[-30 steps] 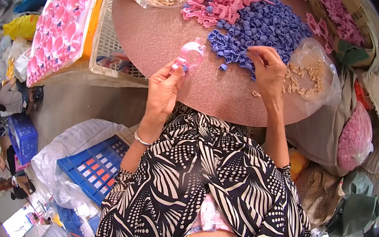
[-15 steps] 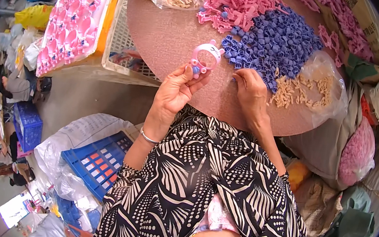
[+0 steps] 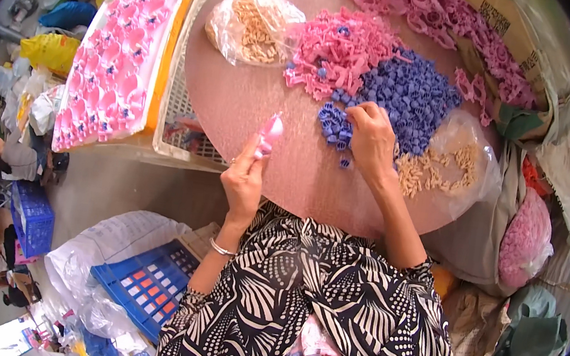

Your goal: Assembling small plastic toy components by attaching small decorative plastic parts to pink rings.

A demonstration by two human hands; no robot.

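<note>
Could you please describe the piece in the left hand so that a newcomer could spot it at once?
Start at the round table. Near its front edge the left hand pinches a pink piece, raised alone, apart from the pink pile and the blue pile.

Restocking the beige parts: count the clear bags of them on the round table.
2. One clear bag of beige parts lies at the table's far left, beside the pink pile; the other lies right of the right hand. More may be hidden.

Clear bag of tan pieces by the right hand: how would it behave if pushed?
The clear bag looks thin and crinkled, so probably floppy, deforming rather than sliding whole. Its tan pieces lie loose, so they would likely shift and spill from the open mouth.
</note>
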